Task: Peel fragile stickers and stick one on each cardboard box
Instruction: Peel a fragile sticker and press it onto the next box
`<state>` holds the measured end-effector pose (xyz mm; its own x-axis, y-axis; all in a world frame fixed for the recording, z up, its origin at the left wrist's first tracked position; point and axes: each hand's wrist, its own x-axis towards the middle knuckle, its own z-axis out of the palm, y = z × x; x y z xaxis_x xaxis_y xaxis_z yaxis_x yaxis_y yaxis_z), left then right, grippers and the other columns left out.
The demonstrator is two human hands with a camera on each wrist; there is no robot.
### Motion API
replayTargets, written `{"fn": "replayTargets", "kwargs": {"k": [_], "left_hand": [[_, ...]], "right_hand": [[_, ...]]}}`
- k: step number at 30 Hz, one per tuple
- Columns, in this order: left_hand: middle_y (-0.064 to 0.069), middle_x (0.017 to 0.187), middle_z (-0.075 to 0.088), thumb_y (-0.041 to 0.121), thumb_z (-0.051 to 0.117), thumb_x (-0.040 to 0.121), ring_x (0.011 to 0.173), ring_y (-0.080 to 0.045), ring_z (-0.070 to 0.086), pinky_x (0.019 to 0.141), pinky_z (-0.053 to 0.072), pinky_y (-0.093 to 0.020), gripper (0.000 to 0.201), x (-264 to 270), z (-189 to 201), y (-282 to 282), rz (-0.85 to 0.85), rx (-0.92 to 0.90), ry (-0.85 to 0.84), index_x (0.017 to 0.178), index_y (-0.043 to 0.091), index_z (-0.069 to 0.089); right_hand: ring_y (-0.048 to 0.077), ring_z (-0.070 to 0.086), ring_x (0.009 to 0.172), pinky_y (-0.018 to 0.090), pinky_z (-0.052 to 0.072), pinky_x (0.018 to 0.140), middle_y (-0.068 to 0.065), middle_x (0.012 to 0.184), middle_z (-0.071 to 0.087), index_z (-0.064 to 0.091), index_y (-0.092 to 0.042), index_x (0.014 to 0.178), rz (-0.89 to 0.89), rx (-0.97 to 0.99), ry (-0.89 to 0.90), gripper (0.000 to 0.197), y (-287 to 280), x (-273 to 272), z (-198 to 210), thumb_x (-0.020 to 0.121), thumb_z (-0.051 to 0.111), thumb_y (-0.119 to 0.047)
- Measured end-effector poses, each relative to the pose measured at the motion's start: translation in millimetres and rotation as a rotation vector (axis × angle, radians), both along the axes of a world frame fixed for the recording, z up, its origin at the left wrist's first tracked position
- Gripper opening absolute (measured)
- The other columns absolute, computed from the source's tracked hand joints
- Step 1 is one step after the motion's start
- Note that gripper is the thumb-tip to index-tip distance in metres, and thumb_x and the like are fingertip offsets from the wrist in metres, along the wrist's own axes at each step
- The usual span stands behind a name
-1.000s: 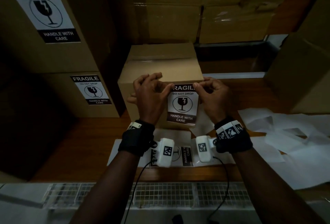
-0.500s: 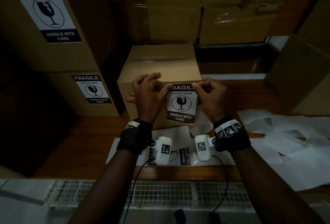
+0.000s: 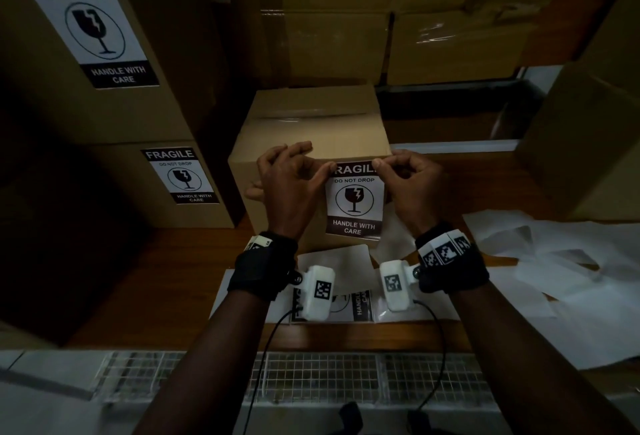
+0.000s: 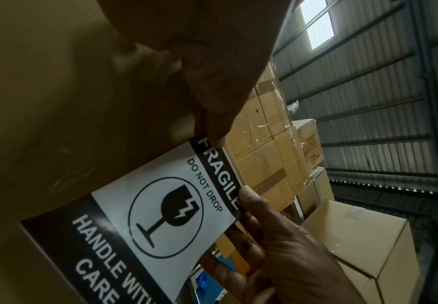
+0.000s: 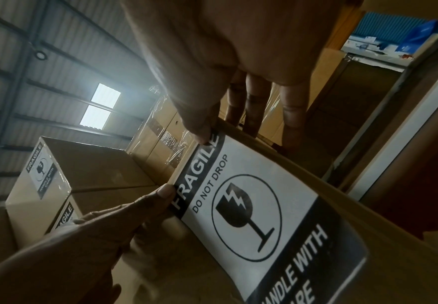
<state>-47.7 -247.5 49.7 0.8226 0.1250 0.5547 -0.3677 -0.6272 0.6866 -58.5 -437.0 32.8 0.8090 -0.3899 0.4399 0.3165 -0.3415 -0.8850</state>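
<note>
A black-and-white FRAGILE sticker [image 3: 354, 200] hangs in front of the near face of a small cardboard box [image 3: 311, 126] on the wooden table. My left hand [image 3: 294, 181] pinches the sticker's top left corner and my right hand [image 3: 405, 178] pinches its top right corner. In the left wrist view the sticker [image 4: 145, 216] lies close against the box face, thumb on its black header. The right wrist view shows the same sticker [image 5: 251, 205] held at both top corners. Whether it touches the box I cannot tell.
Two stacked boxes at the left carry FRAGILE stickers [image 3: 180, 176] [image 3: 91, 22]. A sticker sheet [image 3: 349, 303] lies under my wrists near the table's front edge. Loose white backing papers [image 3: 561, 261] spread at the right. More boxes stand behind and at the right [image 3: 588, 143].
Both hands and the sticker have barely moved, holding the same pose in front of the box face.
</note>
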Motion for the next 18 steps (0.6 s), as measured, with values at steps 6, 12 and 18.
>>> {"fn": "replayTargets", "kwargs": {"k": [6, 12, 18], "left_hand": [[0.010, 0.127, 0.066, 0.038, 0.079, 0.082, 0.123, -0.007, 0.031, 0.101, 0.031, -0.032, 0.027, 2.1, -2.8, -0.9, 0.011, -0.011, 0.003, 0.076, 0.013, 0.073], [0.009, 0.122, 0.068, 0.050, 0.075, 0.077, 0.122, -0.015, 0.040, 0.100, 0.038, -0.042, 0.031, 3.7, -6.8, 1.5, 0.008, -0.033, -0.031, 0.083, 0.020, 0.067], [0.013, 0.113, 0.066, 0.065, 0.066, 0.076, 0.113, -0.011, 0.041, 0.091, 0.043, -0.059, 0.047, 12.1, -12.5, 10.1, -0.023, -0.065, -0.076, 0.108, 0.030, 0.066]], "right_hand": [[0.010, 0.072, 0.090, 0.037, 0.063, 0.074, -0.002, 0.098, 0.074, 0.074, -0.008, 0.090, 0.007, 0.033, 0.016, 0.017, -1.2, 2.7, -2.6, 0.086, 0.079, -0.024], [0.014, 0.074, 0.088, 0.046, 0.063, 0.074, 0.001, 0.096, 0.075, 0.066, -0.023, 0.083, 0.027, 0.095, 0.022, 0.016, -4.8, 2.1, -2.2, 0.083, 0.082, -0.024], [0.011, 0.069, 0.102, 0.039, 0.062, 0.078, -0.004, 0.114, 0.068, 0.055, -0.039, 0.130, 0.121, -0.031, -0.054, 0.046, -12.6, 6.8, -8.1, 0.088, 0.073, -0.030]]}}
